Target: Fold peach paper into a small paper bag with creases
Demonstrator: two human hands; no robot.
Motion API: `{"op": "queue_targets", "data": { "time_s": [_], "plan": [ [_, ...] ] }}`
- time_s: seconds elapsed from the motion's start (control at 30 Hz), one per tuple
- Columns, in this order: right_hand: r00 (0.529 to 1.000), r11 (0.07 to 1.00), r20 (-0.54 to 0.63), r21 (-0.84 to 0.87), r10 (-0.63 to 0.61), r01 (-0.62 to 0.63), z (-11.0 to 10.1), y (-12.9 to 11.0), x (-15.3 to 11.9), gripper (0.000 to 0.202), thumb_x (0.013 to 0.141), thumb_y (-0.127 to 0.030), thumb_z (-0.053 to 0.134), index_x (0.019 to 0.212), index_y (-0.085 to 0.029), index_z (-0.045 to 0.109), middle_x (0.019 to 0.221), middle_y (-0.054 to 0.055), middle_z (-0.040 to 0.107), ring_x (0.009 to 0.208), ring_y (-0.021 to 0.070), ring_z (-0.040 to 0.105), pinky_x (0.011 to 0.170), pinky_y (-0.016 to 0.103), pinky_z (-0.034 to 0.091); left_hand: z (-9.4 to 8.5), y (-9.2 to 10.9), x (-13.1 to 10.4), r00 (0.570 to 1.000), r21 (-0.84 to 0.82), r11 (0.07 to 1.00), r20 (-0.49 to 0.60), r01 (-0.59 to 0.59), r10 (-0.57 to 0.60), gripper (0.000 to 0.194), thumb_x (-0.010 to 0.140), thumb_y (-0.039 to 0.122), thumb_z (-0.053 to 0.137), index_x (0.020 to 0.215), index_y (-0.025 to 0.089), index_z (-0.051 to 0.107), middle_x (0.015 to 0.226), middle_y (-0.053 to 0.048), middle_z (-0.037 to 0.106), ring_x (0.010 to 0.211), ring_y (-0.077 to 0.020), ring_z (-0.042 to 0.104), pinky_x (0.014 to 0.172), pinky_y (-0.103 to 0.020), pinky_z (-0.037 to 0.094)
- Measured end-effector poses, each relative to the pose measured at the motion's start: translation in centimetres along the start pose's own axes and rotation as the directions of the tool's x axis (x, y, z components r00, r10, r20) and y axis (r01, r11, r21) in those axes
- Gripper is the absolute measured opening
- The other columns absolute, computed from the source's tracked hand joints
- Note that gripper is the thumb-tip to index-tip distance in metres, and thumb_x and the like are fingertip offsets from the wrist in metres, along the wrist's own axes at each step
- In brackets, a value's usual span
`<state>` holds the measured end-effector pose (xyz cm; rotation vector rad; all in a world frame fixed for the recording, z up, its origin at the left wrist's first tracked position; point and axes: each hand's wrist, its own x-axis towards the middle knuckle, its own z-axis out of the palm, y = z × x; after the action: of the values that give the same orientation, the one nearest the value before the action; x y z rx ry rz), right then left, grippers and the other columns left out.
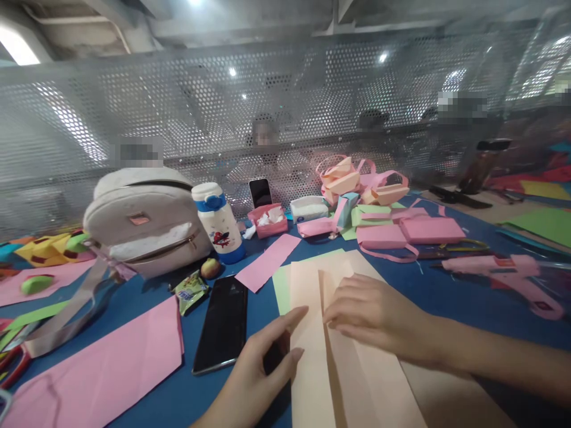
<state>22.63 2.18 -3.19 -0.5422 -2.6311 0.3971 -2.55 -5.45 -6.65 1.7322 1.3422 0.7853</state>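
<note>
A sheet of peach paper (307, 356) lies before me with a flap folded over lengthwise, its raised edge running toward me. My right hand (370, 306) has its fingers curled over the flap at that edge, gripping it; its thumb is hidden. At the paper's left side is my left hand (263, 362), its index finger resting on the sheet and its thumb at the border, the two held apart. Other peach and light green sheets (281, 288) lie underneath. Left of my left hand rests a black phone (222, 324).
Pink paper (111, 362) covers the left front. Behind stand a white backpack (143, 220), a bottle (218, 223) and folded paper bags (379, 235). A pink glue gun (504, 273) lies at right. A perforated metal screen (294, 89) closes off the back.
</note>
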Motion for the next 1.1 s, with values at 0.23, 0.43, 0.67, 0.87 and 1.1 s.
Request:
{"op": "queue_targets", "data": {
  "time_s": [0.23,0.43,0.67,0.87,1.1],
  "plan": [
    [0.989,0.983,0.136,0.167,0.052,-0.074,-0.7,-2.2,-0.1,0.032,0.099,-0.027,0.05,0.128,-0.021,0.062,0.103,0.006,0.071,0.093,0.0215,0.06,0.084,0.036,0.039,0.1,-0.9,0.2,1.0,-0.131,0.991,-0.026,-0.016,0.013,0.063,0.096,0.041,0.05,0.154,0.029,0.03,0.151,-0.008,0.045,0.116,-0.0248,0.057,0.104,-0.039,0.045],
    [0.975,0.942,0.181,0.286,0.128,-0.177,-0.2,-2.6,-0.2,0.033,0.098,-0.03,0.053,0.129,-0.024,0.063,0.108,0.007,0.069,0.101,0.0215,0.061,0.089,0.035,0.043,0.2,-0.9,-0.4,0.995,-0.132,0.987,-0.039,-0.092,0.088,0.071,0.095,0.034,0.054,0.156,0.034,0.018,0.164,-0.005,0.022,0.123,-0.0234,0.052,0.114,-0.041,0.033],
    [0.957,0.823,0.193,0.492,0.216,-0.285,-0.7,-2.4,0.1,0.028,0.1,-0.029,0.049,0.096,-0.021,0.076,0.095,0.004,0.067,0.089,0.016,0.063,0.083,0.028,0.046,0.5,-0.4,0.1,0.993,-0.417,0.902,-0.087,-0.114,0.085,0.075,0.097,0.038,0.056,0.157,0.033,0.012,0.135,-0.009,0.058,0.116,-0.0203,0.057,0.109,-0.039,0.038],
    [0.977,0.886,0.198,0.433,0.084,-0.164,-0.3,-2.6,-0.1,0.03,0.102,-0.027,0.046,0.101,-0.019,0.075,0.09,0.005,0.066,0.085,0.0148,0.064,0.079,0.027,0.045,0.7,-0.3,1.3,0.979,-0.653,0.754,-0.19,-0.068,-0.076,0.1,0.079,0.044,0.078,0.156,0.02,0.019,0.087,-0.003,0.067,0.071,-0.0124,0.06,0.07,-0.024,0.049],
    [0.978,0.879,0.195,0.448,0.08,-0.161,-0.1,-2.9,0.0,0.027,0.101,-0.026,0.046,0.097,-0.02,0.072,0.092,0.004,0.069,0.086,0.015,0.064,0.079,0.026,0.045,0.4,0.9,1.1,0.996,-0.497,0.867,-0.04,0.05,-0.08,0.038,0.079,0.045,0.075,0.093,0.009,0.073,0.07,-0.005,0.067,0.055,-0.0096,0.054,0.051,-0.019,0.042]
  ]
}}
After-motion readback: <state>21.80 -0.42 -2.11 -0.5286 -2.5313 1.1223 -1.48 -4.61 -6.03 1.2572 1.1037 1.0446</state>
